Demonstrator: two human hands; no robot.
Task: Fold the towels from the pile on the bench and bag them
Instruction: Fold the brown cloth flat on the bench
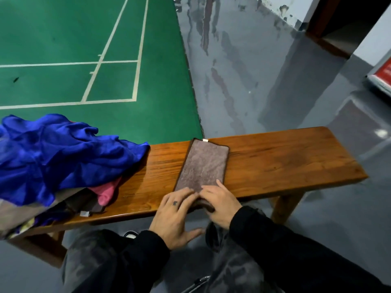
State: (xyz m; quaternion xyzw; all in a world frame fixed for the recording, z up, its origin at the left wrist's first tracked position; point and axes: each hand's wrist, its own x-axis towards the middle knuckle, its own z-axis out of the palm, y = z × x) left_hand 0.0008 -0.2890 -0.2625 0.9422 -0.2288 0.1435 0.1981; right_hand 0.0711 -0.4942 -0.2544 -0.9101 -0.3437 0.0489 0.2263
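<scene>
A green court with white lines is seen from 9 to 12 o'clock, and a wet grey floor from 12 to 3 o'clock. A wooden bench is laid across the middle of the view. At 9 o'clock its left end is covered by the pile: crumpled blue cloth on top, with a pink towel and brown ones tucked beneath. Just right of the pile, apart from it, a brown towel is spread flat in a long narrow strip, running from the near edge of the bench to the far edge, where a small white tag is seen at 12 o'clock. The near end of the strip is covered by both hands. The left hand is laid flat, fingers together on the cloth, thumb spread out below the bench edge. The right hand is pressed palm-down beside it, fingertips touching those of the left. Nothing is pinched. Black sleeves are seen at 6 o'clock.
</scene>
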